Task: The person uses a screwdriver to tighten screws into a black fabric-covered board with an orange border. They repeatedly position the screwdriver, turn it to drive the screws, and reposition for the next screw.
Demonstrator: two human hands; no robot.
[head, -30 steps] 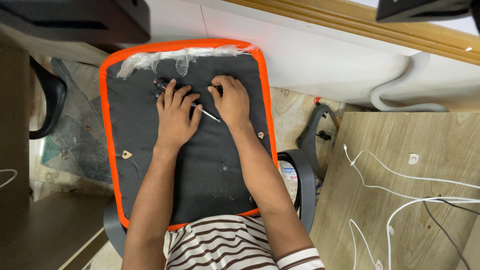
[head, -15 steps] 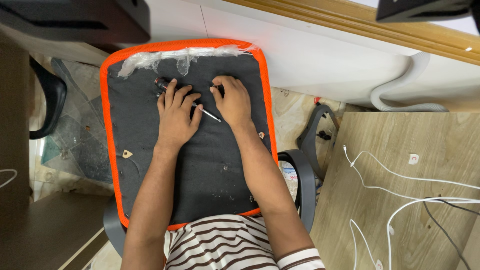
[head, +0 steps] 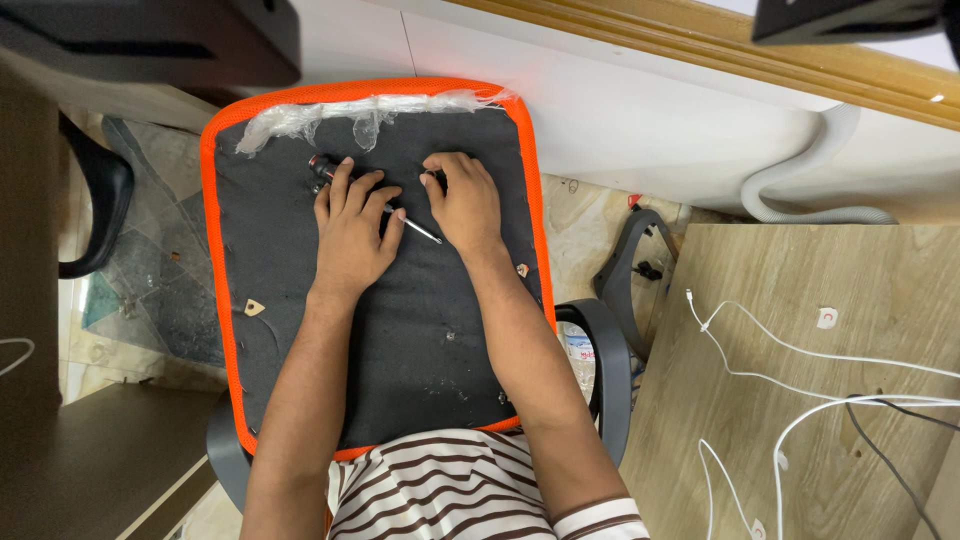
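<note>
An upturned chair seat (head: pixel 400 350), black fabric with an orange mesh rim, lies across my lap. My left hand (head: pixel 350 235) lies flat on it over a screwdriver (head: pixel 322 166). The dark handle sticks out past my fingertips and the metal shaft shows beside my index finger. My right hand (head: pixel 462 205) sits just to the right, fingers curled, its thumb and fingertips pinched on a small dark part at the fabric. What that part is stays hidden.
Torn clear plastic (head: pixel 300 118) clings to the seat's far edge. A black armrest (head: pixel 610 370) is at my right, another (head: pixel 635 270) lies on the floor. A wooden board (head: pixel 800 300) with white cables (head: pixel 800 410) fills the right. A grey hose (head: pixel 800 190) curls behind.
Almost nothing: my right hand's fingers have shifted slightly at the same spot. My left hand and the screwdriver stay put.
</note>
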